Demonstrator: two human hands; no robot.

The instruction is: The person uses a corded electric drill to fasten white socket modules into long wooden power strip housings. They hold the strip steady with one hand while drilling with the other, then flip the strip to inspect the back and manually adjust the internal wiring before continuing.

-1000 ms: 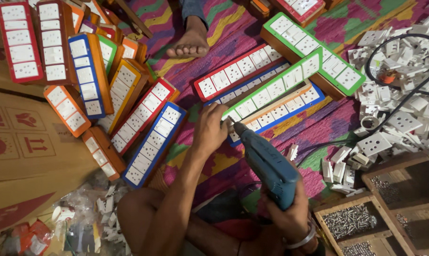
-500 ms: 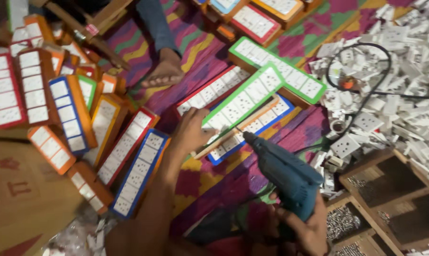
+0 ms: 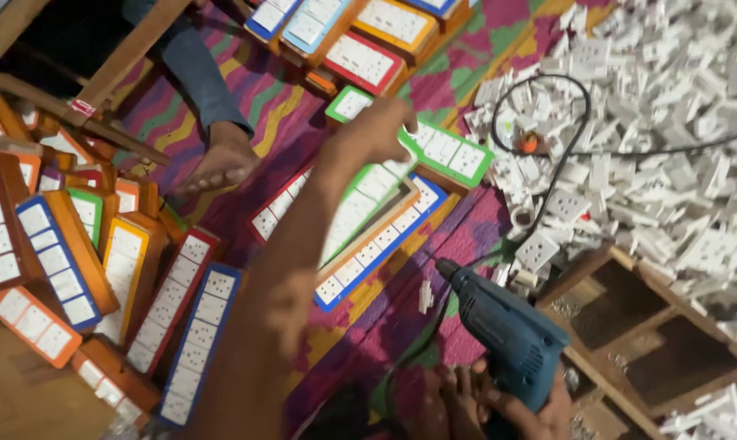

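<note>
My left hand (image 3: 377, 130) reaches out over a green-edged switch board (image 3: 446, 151) and its fingers rest on the board's near end. A second green-edged board (image 3: 360, 208) lies just below it, on top of a blue-edged board (image 3: 377, 244). My right hand (image 3: 540, 407) grips the handle of a blue electric drill (image 3: 499, 330) at the lower right, with the drill's tip pointing up and left toward the boards. The drill's black cord (image 3: 548, 122) loops over the pile of white parts.
Rows of orange, red and blue-edged switch boards (image 3: 75, 261) lean at the left. A heap of white sockets and switches (image 3: 670, 147) fills the right. A wooden compartment box (image 3: 654, 342) sits at lower right. Another person's bare foot (image 3: 218, 163) rests on the striped mat (image 3: 434, 318).
My left hand has moved up and right, from the lower boards to the green-edged board. The view has shifted, and the drill stays in my right hand.
</note>
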